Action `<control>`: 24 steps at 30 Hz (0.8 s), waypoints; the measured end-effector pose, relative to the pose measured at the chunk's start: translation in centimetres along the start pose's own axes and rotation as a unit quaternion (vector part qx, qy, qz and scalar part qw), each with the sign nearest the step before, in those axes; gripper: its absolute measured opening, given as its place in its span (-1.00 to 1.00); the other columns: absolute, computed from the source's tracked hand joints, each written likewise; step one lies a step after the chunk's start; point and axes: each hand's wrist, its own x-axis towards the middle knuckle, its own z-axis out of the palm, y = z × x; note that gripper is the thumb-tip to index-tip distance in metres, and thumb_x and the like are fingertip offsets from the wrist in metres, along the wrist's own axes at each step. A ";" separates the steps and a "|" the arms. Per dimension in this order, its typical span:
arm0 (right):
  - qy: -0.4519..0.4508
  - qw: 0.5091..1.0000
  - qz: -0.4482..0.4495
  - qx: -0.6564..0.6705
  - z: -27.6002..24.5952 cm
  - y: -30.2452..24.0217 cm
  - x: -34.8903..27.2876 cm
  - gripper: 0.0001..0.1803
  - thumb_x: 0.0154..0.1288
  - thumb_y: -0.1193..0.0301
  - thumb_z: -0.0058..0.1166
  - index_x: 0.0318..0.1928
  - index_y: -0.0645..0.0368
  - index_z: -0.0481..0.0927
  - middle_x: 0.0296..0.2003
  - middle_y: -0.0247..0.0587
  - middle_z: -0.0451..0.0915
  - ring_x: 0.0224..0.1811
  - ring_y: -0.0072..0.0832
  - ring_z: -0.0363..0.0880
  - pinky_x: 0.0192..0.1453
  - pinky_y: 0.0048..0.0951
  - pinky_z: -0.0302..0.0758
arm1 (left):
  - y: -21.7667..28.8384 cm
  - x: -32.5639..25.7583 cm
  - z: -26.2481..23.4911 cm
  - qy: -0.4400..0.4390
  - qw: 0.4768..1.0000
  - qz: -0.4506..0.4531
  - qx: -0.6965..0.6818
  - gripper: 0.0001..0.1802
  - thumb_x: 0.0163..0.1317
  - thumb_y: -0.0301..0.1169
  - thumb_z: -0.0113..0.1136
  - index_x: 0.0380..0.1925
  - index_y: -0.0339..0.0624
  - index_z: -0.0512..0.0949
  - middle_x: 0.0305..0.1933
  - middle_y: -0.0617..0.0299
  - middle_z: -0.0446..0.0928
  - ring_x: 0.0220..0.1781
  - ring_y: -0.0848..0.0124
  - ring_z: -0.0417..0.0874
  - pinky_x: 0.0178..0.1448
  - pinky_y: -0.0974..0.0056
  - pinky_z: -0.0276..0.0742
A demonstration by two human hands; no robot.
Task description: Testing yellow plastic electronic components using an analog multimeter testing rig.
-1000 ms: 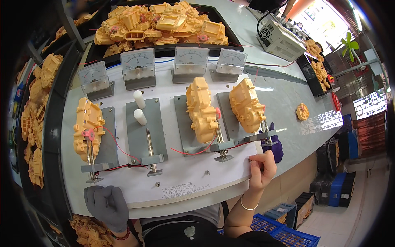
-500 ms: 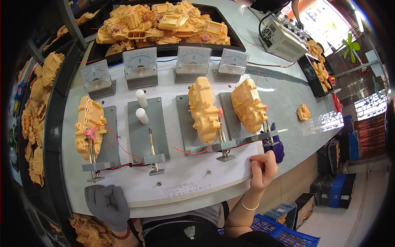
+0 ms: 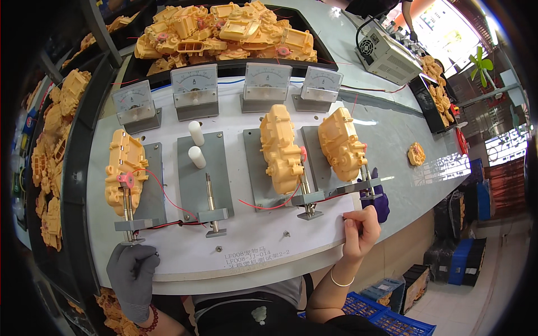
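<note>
My left hand [image 3: 133, 274], in a grey glove, is at the board's front left corner with its fingers curled. It is just below the clamp [image 3: 133, 224] of the leftmost test stand; a tiny dark spot shows by its fingertips. My bare right hand [image 3: 361, 231] is closed in a pinch at the board's right edge; what it holds is too small to tell. Yellow gearbox housings sit on three stands: one at left [image 3: 124, 159], one right of centre [image 3: 280, 151], one at right [image 3: 343, 145]. The second stand [image 3: 193, 182] bears only two white pegs [image 3: 196, 145] and a metal probe.
Several panel meters [image 3: 194, 89] line the board's back. Behind them is a black tray [image 3: 325, 66] heaped with housings; another black bin stands at left. A purple glove [image 3: 376, 203] lies beyond my right hand. One loose yellow part [image 3: 415, 153] lies on the table at right.
My left hand has moved up toward the leftmost clamp, and its fingers have curled in. My right hand keeps its pinch. The whole view has shifted slightly.
</note>
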 end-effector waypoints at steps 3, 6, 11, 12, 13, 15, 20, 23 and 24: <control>-0.002 1.000 0.004 0.004 0.0 0.0 0.0 -0.94 -0.07 0.61 0.07 -0.49 0.26 0.57 -0.63 -0.33 0.33 -0.56 -0.51 0.17 -0.51 -0.51 0.06 | 0.2 0.1 -0.2 -0.009 1.000 -0.011 0.005 -0.82 -0.06 -0.57 0.33 -0.39 -0.30 0.59 -0.44 0.15 0.48 -0.52 0.42 0.47 -0.43 0.34 0.35; -0.001 1.000 0.006 0.005 -0.1 0.1 -0.1 -0.94 -0.07 0.61 0.07 -0.49 0.26 0.57 -0.63 -0.33 0.33 -0.56 -0.51 0.17 -0.51 -0.51 0.05 | 0.2 0.3 -0.2 -0.016 1.000 -0.014 0.007 -0.82 -0.06 -0.57 0.33 -0.39 -0.31 0.59 -0.44 0.14 0.48 -0.53 0.41 0.48 -0.43 0.34 0.35; 0.001 1.000 0.003 0.007 0.0 0.1 -0.1 -0.95 -0.06 0.59 0.08 -0.49 0.26 0.57 -0.63 -0.34 0.31 -0.56 -0.52 0.17 -0.51 -0.51 0.04 | 0.3 0.3 -0.4 -0.021 1.000 -0.006 0.013 -0.82 -0.07 -0.58 0.33 -0.40 -0.32 0.60 -0.42 0.13 0.48 -0.52 0.42 0.50 -0.42 0.35 0.38; 0.003 1.000 0.005 0.007 0.0 0.1 -0.1 -0.95 -0.06 0.59 0.08 -0.49 0.26 0.57 -0.63 -0.34 0.30 -0.56 -0.52 0.16 -0.51 -0.50 0.04 | 0.4 0.3 -0.4 -0.025 1.000 -0.016 0.006 -0.82 -0.06 -0.59 0.33 -0.39 -0.32 0.59 -0.41 0.12 0.48 -0.52 0.43 0.51 -0.42 0.36 0.39; 0.004 1.000 0.008 0.008 0.0 0.1 -0.1 -0.96 -0.05 0.58 0.08 -0.49 0.26 0.57 -0.64 -0.34 0.30 -0.56 -0.52 0.16 -0.51 -0.50 0.03 | 0.5 0.3 -0.4 -0.030 0.999 -0.026 -0.001 -0.83 -0.06 -0.60 0.32 -0.39 -0.32 0.59 -0.39 0.12 0.48 -0.51 0.43 0.51 -0.41 0.37 0.40; 0.003 1.000 0.010 0.009 0.1 0.0 -0.1 -0.96 -0.05 0.58 0.09 -0.49 0.25 0.56 -0.64 -0.35 0.29 -0.56 -0.52 0.16 -0.51 -0.50 0.03 | 0.2 0.2 -0.4 -0.034 0.999 -0.026 -0.004 -0.83 -0.05 -0.60 0.32 -0.38 -0.32 0.59 -0.38 0.12 0.48 -0.51 0.43 0.52 -0.41 0.37 0.41; 0.005 1.000 0.015 0.010 0.0 0.1 -0.2 -0.96 -0.05 0.58 0.08 -0.49 0.26 0.56 -0.64 -0.35 0.27 -0.56 -0.53 0.15 -0.51 -0.50 0.03 | 0.1 0.2 -0.4 -0.038 0.999 -0.022 0.001 -0.83 -0.03 -0.60 0.31 -0.38 -0.31 0.59 -0.37 0.13 0.47 -0.51 0.44 0.51 -0.42 0.37 0.39; 0.005 1.000 0.014 0.011 0.1 0.2 -0.2 -0.96 -0.05 0.57 0.08 -0.49 0.26 0.56 -0.64 -0.35 0.27 -0.56 -0.53 0.15 -0.51 -0.51 0.02 | 0.1 0.2 -0.3 -0.033 0.999 -0.012 0.004 -0.84 -0.03 -0.59 0.30 -0.38 -0.30 0.59 -0.39 0.14 0.46 -0.52 0.44 0.50 -0.43 0.36 0.37; 0.009 1.000 0.018 0.017 0.1 0.2 -0.3 -0.95 -0.05 0.57 0.08 -0.49 0.26 0.56 -0.64 -0.35 0.27 -0.56 -0.54 0.15 -0.51 -0.51 0.02 | 0.1 0.2 -0.3 -0.028 1.000 -0.008 0.007 -0.84 -0.03 -0.59 0.30 -0.39 -0.29 0.59 -0.40 0.14 0.46 -0.52 0.43 0.49 -0.44 0.35 0.37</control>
